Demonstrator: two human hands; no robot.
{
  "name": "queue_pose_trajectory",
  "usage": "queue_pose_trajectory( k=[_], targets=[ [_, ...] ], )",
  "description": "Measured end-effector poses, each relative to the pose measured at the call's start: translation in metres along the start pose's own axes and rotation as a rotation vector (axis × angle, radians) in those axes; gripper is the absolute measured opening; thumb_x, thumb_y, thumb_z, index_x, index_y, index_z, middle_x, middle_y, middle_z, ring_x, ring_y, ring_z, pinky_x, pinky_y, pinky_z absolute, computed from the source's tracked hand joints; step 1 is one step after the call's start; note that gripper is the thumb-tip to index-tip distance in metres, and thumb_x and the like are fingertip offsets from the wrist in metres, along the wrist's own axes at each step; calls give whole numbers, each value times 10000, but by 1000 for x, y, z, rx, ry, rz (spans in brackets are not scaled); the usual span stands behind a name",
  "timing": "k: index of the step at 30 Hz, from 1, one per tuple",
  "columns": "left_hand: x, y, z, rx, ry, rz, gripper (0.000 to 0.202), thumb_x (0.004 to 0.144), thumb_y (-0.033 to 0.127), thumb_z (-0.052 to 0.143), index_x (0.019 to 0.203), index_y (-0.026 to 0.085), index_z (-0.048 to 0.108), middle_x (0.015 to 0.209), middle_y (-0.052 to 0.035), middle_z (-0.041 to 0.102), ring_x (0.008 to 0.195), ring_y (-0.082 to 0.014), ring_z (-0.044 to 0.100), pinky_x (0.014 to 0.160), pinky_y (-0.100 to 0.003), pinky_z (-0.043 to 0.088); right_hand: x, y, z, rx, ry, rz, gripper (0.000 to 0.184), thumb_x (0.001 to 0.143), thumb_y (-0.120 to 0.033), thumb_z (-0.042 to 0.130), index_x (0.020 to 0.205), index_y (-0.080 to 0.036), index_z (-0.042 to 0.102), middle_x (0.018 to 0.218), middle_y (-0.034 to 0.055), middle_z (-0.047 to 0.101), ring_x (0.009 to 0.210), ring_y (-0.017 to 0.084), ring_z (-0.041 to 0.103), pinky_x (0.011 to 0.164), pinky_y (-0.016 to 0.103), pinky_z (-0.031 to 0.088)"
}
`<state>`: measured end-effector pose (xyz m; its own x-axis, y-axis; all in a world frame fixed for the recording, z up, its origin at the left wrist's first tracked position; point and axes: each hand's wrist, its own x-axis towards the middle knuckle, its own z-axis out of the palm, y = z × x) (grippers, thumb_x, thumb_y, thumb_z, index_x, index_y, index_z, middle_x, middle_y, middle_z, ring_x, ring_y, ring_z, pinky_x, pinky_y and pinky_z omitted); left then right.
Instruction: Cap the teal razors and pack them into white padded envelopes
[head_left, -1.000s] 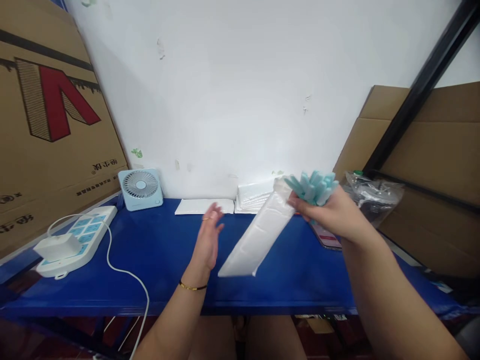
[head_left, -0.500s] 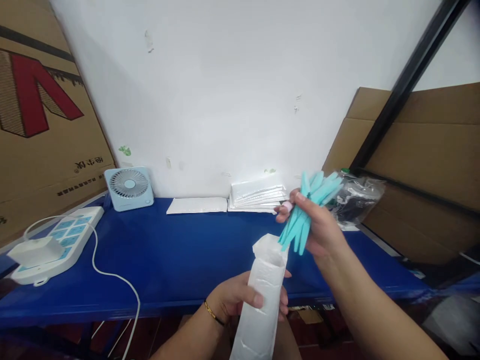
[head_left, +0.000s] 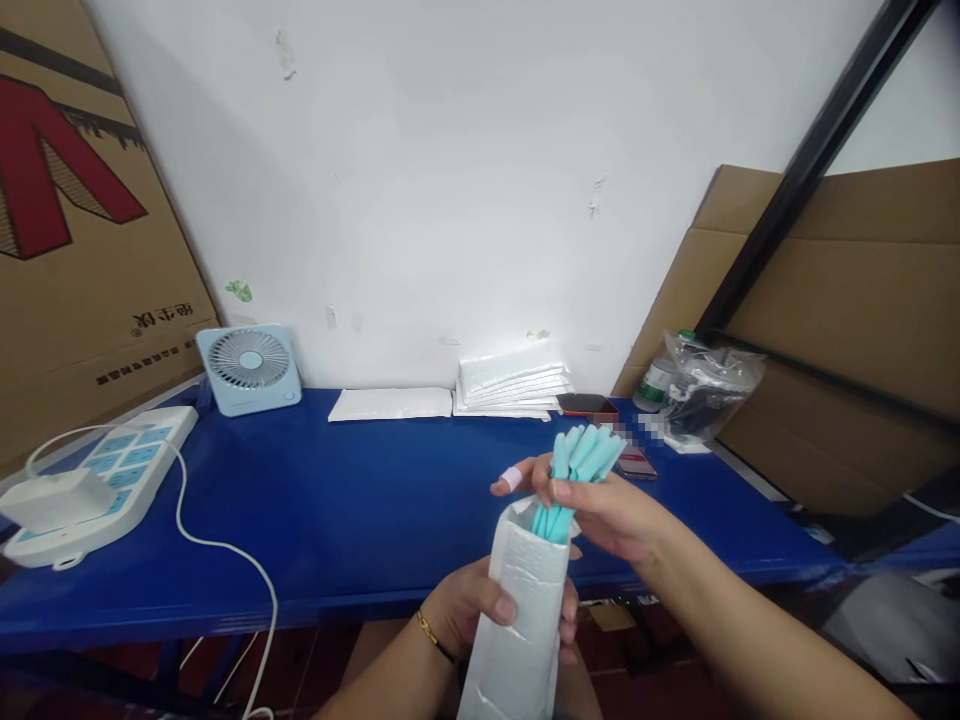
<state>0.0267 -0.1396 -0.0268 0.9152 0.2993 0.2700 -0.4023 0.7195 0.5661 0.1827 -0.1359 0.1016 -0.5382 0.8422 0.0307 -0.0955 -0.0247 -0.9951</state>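
My left hand [head_left: 487, 600] is wrapped round a long white padded envelope [head_left: 517, 620], its open mouth facing up and away from me. In my right hand [head_left: 600, 505] is a bundle of light-blue flat sticks [head_left: 589, 452], pinched between thumb and fingers. Their lower ends are inside the envelope's mouth, while the upper ends stick out above my fingers. I cannot make out what exactly the sticks are. A pale wrap covers one finger of my right hand.
Along the wall lie a stack of white envelopes [head_left: 510, 385] and a single flat one [head_left: 390, 404]. At left stand a small blue fan [head_left: 251, 368] and a power strip [head_left: 112, 480] with a white cable. Phones [head_left: 636, 462], a bottle [head_left: 655, 382] and a plastic bag [head_left: 705, 395] are at right.
My right hand has brought the blue sticks down and left, so their lower ends are now in the envelope's mouth. My left hand still holds the envelope. The phones have come into view.
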Motion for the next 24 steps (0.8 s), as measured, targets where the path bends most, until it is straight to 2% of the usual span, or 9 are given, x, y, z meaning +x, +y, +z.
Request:
queue_pose_trajectory(
  k=[2, 4, 7, 10, 12, 16, 19, 22, 24],
  targets=[
    [0, -2, -2, 3, -12, -2, 740, 528, 198, 647, 1246, 143, 475, 952, -98, 583, 870, -228, 555, 800, -410, 444, -1, 4, 2, 34, -23, 48, 268, 751, -408, 664, 822, -149, 654, 1153, 92, 588, 819, 157, 581, 626, 252, 475],
    [0, -3, -4, 2, -12, -15, 637, 534, 221, 635, 1153, 102, 542, 946, -109, 579, 870, -228, 552, 803, -400, 440, -1, 7, 3, -1, -56, 94, 252, 701, -328, 727, 864, -152, 652, 1120, 80, 590, 817, 145, 570, 662, 250, 474],
    [-2, -4, -3, -8, -23, -35, 505, 552, 264, 614, 1012, 57, 599, 922, -119, 574, 866, -228, 552, 813, -385, 431, -2, 8, 1, -18, -107, 84, 433, 613, -217, 793, 1010, -180, 625, 1063, 57, 593, 822, 138, 563, 696, 246, 470],
    [-4, -4, 1, -50, -16, -10, 627, 547, 239, 607, 1153, 95, 539, 942, -100, 571, 869, -223, 555, 807, -392, 433, -4, 4, -4, -1, -132, 70, 549, 676, -252, 754, 1181, -221, 541, 1011, 53, 593, 689, 100, 535, 548, 197, 437],
    [-5, -4, 4, -92, -12, 5, 731, 537, 218, 606, 1250, 133, 470, 969, -88, 566, 877, -216, 553, 813, -401, 433, -5, 1, -4, -38, -138, 63, 500, 758, -322, 681, 1222, -229, 518, 978, 58, 592, 619, 83, 498, 478, 178, 396],
    [-5, -4, 7, -138, -30, 1, 764, 533, 231, 619, 1271, 130, 450, 987, -95, 565, 885, -218, 551, 813, -403, 434, -8, -7, 2, -251, -135, 45, 332, 873, -437, 499, 1076, -215, 642, 1200, 86, 502, 746, 112, 520, 505, 187, 420],
    [-6, -5, 6, -148, -31, 3, 757, 535, 242, 620, 1263, 118, 452, 995, -105, 564, 895, -228, 550, 825, -415, 430, -9, -12, 3, -372, -160, 59, 304, 855, -404, 545, 1104, -245, 621, 1280, 65, 446, 771, 107, 524, 549, 202, 447],
    [-5, -8, 4, -156, -32, 21, 794, 529, 244, 616, 1290, 123, 429, 1002, -108, 568, 895, -229, 552, 831, -426, 430, -9, -12, -1, -447, -85, -2, 245, 865, -374, 540, 1040, -224, 625, 1194, 55, 505, 782, 106, 534, 625, 226, 465],
    [-4, -9, 5, -162, -50, 26, 817, 520, 244, 620, 1305, 136, 421, 997, -102, 580, 888, -227, 559, 829, -427, 433, -8, -9, -3, -481, -24, -28, 205, 864, -360, 545, 963, -195, 616, 1005, 44, 576, 766, 113, 539, 648, 237, 461]
  ],
)
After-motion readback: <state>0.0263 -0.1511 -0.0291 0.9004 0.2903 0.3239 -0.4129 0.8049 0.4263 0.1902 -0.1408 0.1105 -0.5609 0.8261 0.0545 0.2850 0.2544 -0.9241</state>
